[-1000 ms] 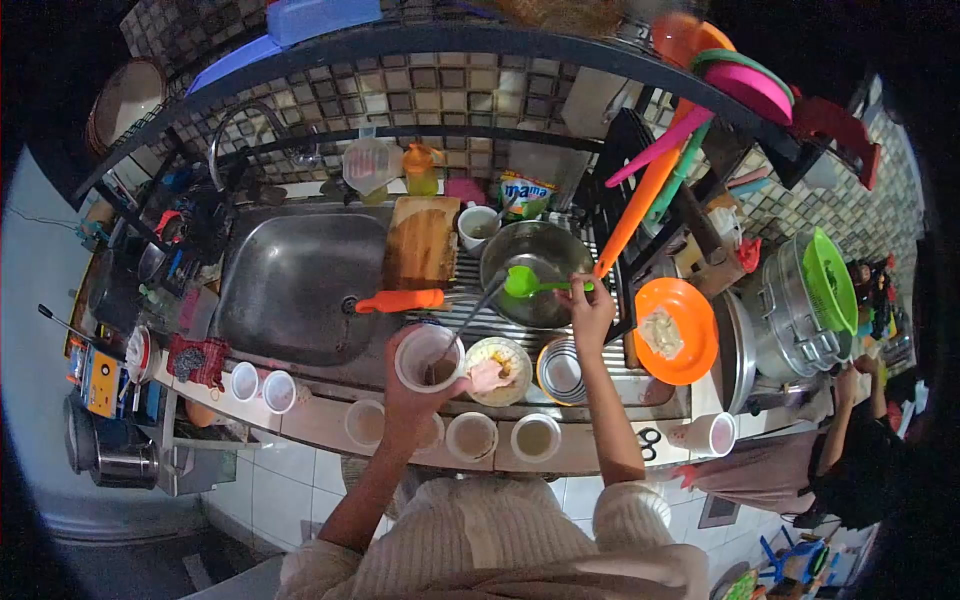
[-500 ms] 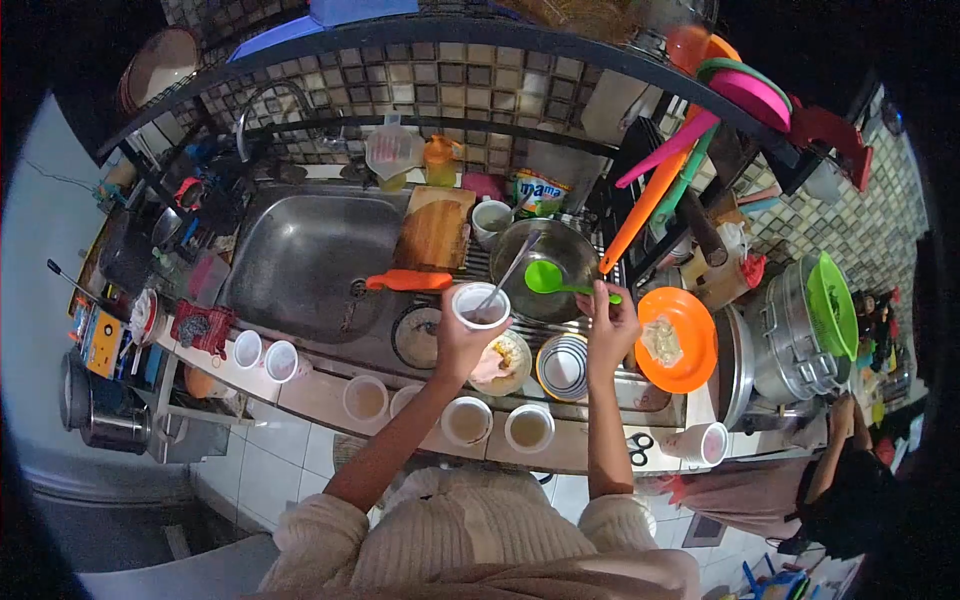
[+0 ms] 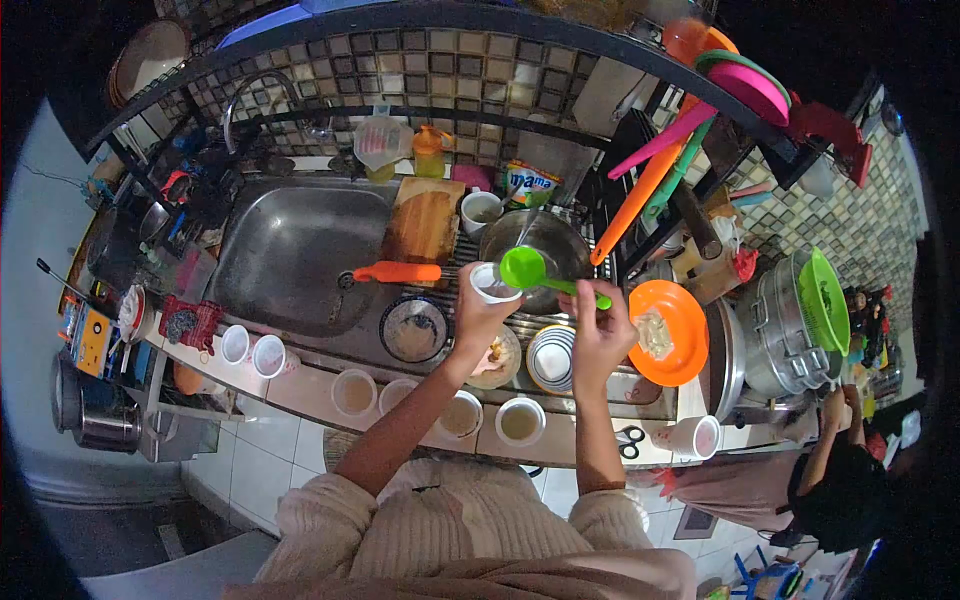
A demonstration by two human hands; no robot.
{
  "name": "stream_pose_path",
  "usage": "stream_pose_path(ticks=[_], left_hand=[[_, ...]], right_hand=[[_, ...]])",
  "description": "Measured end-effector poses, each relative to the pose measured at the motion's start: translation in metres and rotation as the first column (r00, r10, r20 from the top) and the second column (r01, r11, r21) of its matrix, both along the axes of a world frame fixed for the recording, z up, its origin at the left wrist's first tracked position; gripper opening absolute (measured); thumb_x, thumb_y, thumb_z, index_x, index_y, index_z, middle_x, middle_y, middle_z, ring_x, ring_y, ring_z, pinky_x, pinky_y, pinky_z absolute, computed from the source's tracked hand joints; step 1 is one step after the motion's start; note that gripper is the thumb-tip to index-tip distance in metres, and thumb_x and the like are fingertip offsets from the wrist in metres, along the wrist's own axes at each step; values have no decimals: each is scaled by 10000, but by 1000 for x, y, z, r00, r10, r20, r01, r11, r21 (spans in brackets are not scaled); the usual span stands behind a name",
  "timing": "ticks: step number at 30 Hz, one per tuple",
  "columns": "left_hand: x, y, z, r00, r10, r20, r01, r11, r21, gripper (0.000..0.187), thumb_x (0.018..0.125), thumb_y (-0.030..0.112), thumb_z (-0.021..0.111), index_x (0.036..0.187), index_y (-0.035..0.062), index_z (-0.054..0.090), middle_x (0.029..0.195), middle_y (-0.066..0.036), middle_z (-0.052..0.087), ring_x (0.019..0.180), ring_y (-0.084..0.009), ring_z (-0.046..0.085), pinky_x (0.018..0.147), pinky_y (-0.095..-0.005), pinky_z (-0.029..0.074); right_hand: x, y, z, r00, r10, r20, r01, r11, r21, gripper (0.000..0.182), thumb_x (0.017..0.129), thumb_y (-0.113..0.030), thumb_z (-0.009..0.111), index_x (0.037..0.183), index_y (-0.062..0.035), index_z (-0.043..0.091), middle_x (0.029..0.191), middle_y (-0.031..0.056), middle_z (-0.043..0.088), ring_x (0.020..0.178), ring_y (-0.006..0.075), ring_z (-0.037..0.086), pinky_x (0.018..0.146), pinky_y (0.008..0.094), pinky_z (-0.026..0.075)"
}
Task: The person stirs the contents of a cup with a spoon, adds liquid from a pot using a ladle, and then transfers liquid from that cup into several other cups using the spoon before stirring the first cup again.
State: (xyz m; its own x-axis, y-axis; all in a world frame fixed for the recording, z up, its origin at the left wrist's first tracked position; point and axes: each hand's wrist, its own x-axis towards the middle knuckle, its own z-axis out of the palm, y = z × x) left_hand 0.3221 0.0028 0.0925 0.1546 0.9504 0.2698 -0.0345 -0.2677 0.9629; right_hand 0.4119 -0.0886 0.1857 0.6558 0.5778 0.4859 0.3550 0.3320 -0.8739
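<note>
Chopping brd [image 3: 423, 222] btwn sink [image 3: 290, 240] L & pot [image 3: 556, 245] R; plate [image 3: 690, 340] farther R; cups [image 3: 520, 422] along frt.

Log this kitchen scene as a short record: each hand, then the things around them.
left hand: holds white cup
right hand: grips green ladle
ladle bowl: near the cup, in view
metal pot: beyond the ladle
counter front: more cups, scissors
orange plate: pale item on it, unclear
left of pot: wooden board, then sink
</note>
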Motion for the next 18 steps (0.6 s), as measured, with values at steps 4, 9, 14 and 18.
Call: stream_pose_path(ticks=[4,9,14,18], left_hand=[[5,6,0,1000,-14,0,14,1000,19,688,556,118,807,1078,43,366,968,-90,542,887,-168,543,762,-291,447],[3,9,2,997,-70,22,71,996,-47,690,550,141,815,1072,47,375,968,-87,541,877,-168,545,763,-288,444],[-4,17,-2,997,-80,-1,80,995,57,657,558,108,803,1059,47,382,944,-78,538,855,-159,543,759,-280,442],[-8,23,6,994,-78,74,75,996,52,641,565,94,794,1055,41,384,958,-82,531,874,-153,535,770,-276,438]], right_hand=[[-1,-7,-6,850,-25,526,37,999,-12,38,776,35,556,805,47,578,756,135,627,675,184,631,616,277,498],[1,-13,-14,743,-30,669,-40,995,89,47,705,32,603,743,19,579,800,127,626,746,229,625,632,290,496],[20,-18,-25,806,-190,561,70,971,228,43,765,31,524,795,38,555,803,169,610,768,275,608,686,338,498],[38,1,-43,803,-213,556,178,977,117,48,787,1,536,820,31,553,812,155,605,742,268,604,667,329,485]])
